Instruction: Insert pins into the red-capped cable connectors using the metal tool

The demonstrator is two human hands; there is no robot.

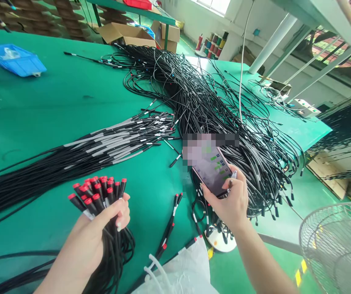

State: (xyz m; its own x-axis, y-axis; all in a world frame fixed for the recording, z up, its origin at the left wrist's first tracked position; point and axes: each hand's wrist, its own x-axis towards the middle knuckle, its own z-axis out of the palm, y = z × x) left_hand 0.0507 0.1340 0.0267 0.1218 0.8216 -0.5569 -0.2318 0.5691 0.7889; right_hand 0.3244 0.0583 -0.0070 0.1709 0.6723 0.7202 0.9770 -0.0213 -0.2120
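My left hand (101, 228) is closed round a bundle of black cables (97, 194) whose ends carry red caps. The bundle stands upright in the fist, and its lower lengths hang down in loops. In my right hand (232, 200) is a smartphone (213, 171), tilted, its lit screen facing me with green and dark patches; part of it is blurred out. Between the hands, a few loose red-capped cables (171, 220) lie on the green table (71, 98). A white plastic bag (184, 265) is at the near edge, below the hands.
A large heap of black cables (193, 94) spreads across the table behind the phone. Another row of cables with grey sleeves (114, 141) lies at left. A blue bin (16, 59) sits far left. At right stands a fan (337, 245); cardboard boxes (129, 34) are behind.
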